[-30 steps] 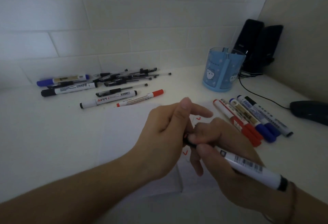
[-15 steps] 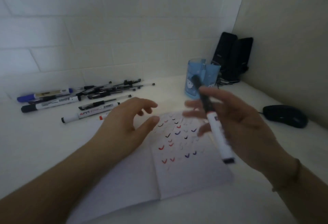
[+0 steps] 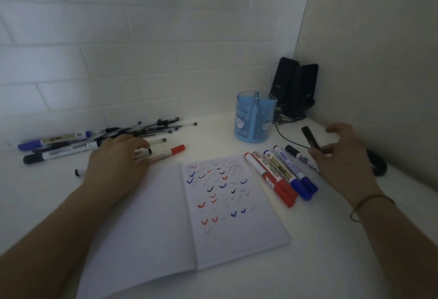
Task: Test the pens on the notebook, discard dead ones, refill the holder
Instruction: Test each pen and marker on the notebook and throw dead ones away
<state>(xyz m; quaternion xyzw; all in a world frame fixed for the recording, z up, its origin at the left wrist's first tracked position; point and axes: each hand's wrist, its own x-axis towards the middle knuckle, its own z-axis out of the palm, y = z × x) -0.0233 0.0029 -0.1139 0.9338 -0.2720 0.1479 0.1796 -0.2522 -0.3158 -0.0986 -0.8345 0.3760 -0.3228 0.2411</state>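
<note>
While the right hand (image 3: 341,156) pinches a black marker (image 3: 311,138) above the tested row (image 3: 279,175), seemingly to be laid there, the left hand (image 3: 118,163) is spread over a white marker (image 3: 142,153) from the untested pile (image 3: 99,137). The ticked notebook (image 3: 180,215) lies between; the blue holder (image 3: 254,118) stands behind. A white desk (image 3: 331,263) is set against a tiled wall (image 3: 142,49), dimly lit.

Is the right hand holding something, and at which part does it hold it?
Yes: the right hand pinches a black-capped marker near its middle, capped end sticking up.
</note>
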